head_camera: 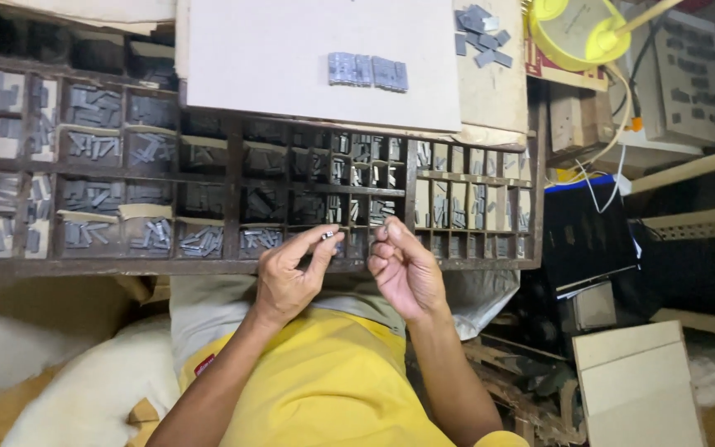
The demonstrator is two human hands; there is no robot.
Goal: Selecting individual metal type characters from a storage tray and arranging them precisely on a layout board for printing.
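A dark wooden type case [233,266] with many small compartments of grey metal type pieces lies in front of me. My left hand [287,277] is over its near edge and pinches a small metal type piece [327,236] between thumb and fingertips. My right hand [405,269] is beside it, fingers curled and apart from the left hand; whether it holds anything I cannot tell. Both hands hover above the lower middle compartments.
A pale board [291,58] lies over the case's far side with a row of set type [367,71] on it. Loose type pieces [482,35] sit at the back right by a yellow lamp [577,29]. Boxes and cables crowd the right.
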